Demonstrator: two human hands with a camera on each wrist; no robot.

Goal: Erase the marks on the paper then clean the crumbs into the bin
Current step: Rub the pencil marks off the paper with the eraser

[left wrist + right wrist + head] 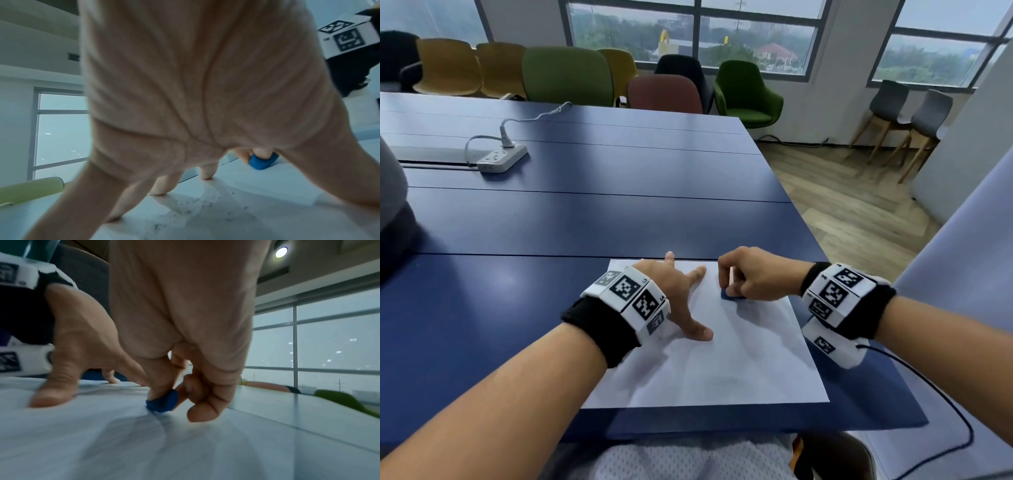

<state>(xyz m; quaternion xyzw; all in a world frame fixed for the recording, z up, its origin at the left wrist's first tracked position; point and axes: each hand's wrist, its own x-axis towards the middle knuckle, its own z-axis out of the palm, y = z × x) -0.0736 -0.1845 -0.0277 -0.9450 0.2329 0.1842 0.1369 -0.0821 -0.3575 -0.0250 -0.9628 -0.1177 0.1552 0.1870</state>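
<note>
A white sheet of paper (722,359) lies on the blue table near its front edge. My left hand (681,294) presses on the sheet's upper left part with spread, straight fingers. My right hand (750,277) pinches a small blue eraser (732,296) against the paper near its upper right part. The eraser (163,401) shows between thumb and fingers in the right wrist view, its lower edge touching the sheet. In the left wrist view dark crumbs (195,204) speckle the paper under my left hand (185,162), with the eraser (262,162) beyond. No bin is in view.
A white power strip (501,157) with its cable lies far left on the blue table (585,222). Coloured chairs (565,75) line the far side. The table's right edge drops to a wooden floor (859,212). A black cable (945,411) runs from my right wrist.
</note>
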